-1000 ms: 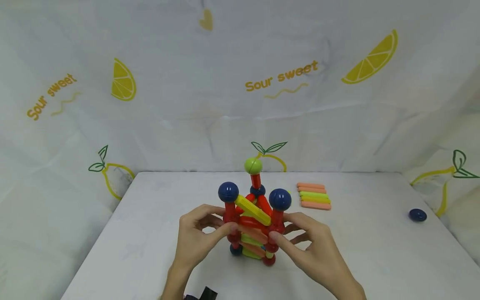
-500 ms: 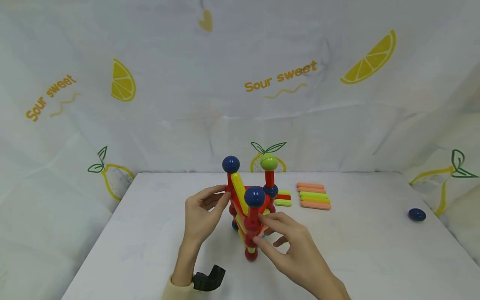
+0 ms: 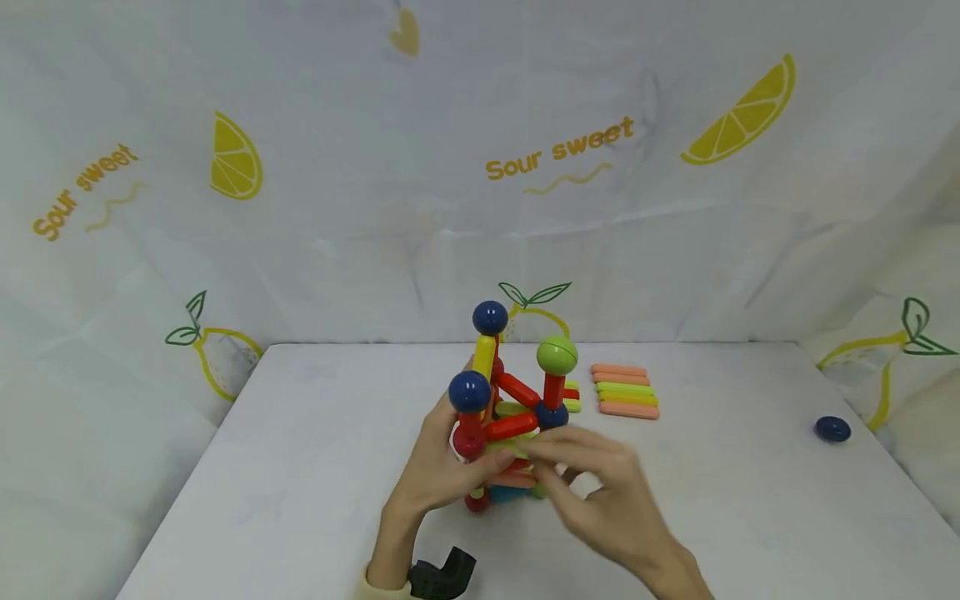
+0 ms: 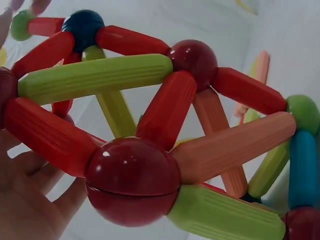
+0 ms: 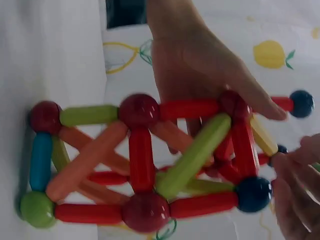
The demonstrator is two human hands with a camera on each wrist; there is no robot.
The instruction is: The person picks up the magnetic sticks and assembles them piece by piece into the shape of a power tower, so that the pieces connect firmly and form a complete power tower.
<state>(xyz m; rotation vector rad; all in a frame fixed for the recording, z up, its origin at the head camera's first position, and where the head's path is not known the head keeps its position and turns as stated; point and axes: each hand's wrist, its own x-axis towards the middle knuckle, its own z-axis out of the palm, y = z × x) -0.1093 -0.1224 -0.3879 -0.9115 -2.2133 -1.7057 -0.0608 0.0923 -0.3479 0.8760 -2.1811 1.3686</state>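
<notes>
A tower of magnetic rods and balls (image 3: pixel 512 427) stands on the white table in the head view, built from red, green, orange, yellow and blue rods. Two navy balls (image 3: pixel 469 392) and a light green ball (image 3: pixel 557 356) top its posts. My left hand (image 3: pixel 442 467) grips its left side, thumb in front and fingers partly hidden behind. In the right wrist view the same hand (image 5: pixel 200 70) lies along the frame. My right hand (image 3: pixel 600 479), slightly blurred, is at the tower's near right side, fingers reaching toward the left thumb; whether they touch the rods is unclear.
Behind the tower to the right lies a row of orange, green and yellow rods (image 3: pixel 627 392), with a few more rods (image 3: pixel 572 396) partly hidden beside it. One loose navy ball (image 3: pixel 832 429) sits near the table's right edge. A lemon-print cloth (image 3: pixel 420 250) hangs behind.
The tower has turned, bringing its light green ball from the back to the right. My left hand has come round the tower's near left side; my right hand has shifted along its right.
</notes>
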